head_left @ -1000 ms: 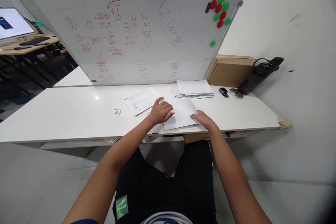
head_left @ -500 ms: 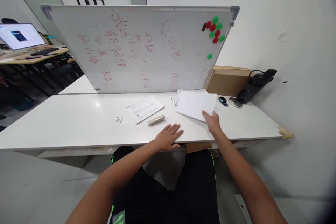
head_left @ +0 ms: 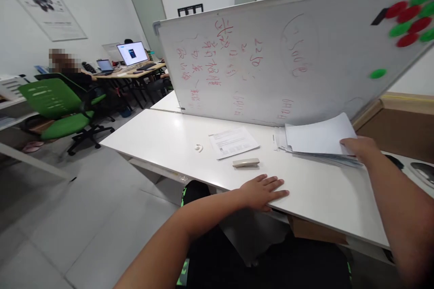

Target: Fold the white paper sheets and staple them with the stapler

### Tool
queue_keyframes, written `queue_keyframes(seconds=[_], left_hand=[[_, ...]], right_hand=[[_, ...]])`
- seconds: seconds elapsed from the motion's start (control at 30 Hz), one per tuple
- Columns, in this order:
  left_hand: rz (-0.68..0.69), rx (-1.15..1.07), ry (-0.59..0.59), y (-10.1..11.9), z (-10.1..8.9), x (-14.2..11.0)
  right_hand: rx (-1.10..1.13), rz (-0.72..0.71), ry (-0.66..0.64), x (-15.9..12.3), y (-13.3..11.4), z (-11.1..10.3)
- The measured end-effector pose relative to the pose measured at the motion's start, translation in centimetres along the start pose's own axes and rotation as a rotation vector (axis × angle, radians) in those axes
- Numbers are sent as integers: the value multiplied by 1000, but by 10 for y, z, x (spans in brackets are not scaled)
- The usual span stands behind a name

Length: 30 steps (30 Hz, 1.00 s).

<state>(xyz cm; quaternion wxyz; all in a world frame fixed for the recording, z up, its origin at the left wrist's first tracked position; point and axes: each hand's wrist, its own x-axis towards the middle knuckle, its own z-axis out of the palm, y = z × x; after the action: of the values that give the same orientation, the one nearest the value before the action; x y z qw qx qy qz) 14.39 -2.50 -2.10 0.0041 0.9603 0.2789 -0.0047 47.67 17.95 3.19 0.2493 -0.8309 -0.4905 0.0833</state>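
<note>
My right hand [head_left: 363, 148] pinches white paper [head_left: 317, 136] over the paper stack [head_left: 327, 159], right of the stapler [head_left: 246, 163]. My left hand [head_left: 261, 193], fingers spread, lies on the desk [head_left: 159, 140], nearer me than the stapler.

white wall [head_left: 105, 13] | grey floor [head_left: 111, 221] | green chair [head_left: 66, 125] | upright whiteboard [head_left: 271, 72]

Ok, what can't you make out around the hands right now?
Head view, all four:
Paper stack: lower sheets mostly covered by the top sheet.
Right hand: number of sheets gripped hidden by the top one.
Printed sheet: text too small to read.
Mouse: cut off by the right edge.
</note>
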Motion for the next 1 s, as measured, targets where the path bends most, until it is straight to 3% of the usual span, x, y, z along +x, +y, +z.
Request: queue_keyframes(seconds=[0.1, 0.23, 0.3, 0.37, 0.43, 0.5, 0.6, 0.7, 0.77, 1.0], left_hand=[[7, -19, -6, 0, -2, -1], [-2, -51, 15, -1, 2, 0], [4, -55, 35, -2, 4, 0], [16, -53, 47, -3, 5, 0], [21, -47, 47, -3, 4, -1], [12, -41, 39, -3, 2, -1], [-4, -34, 26, -2, -2, -2], [-8, -23, 28, -1, -2, -2], [-17, -16, 34, -1, 0, -1], [-5, -20, 83, -3, 6, -2]], right_hand=[[-106, 167, -200, 17, 0, 6], [-131, 140, -219, 16, 2, 20], [-63, 143, -120, 8, 4, 27], [-6, 120, 115, -4, 4, 35], [-27, -2, 317, -18, 1, 42], [-122, -174, 377, -34, -5, 50], [-240, -306, 254, -55, -19, 63], [-222, -202, -11, -66, -28, 78], [-226, -159, -121, -65, -27, 86], [-283, -207, -205, -38, -8, 89]])
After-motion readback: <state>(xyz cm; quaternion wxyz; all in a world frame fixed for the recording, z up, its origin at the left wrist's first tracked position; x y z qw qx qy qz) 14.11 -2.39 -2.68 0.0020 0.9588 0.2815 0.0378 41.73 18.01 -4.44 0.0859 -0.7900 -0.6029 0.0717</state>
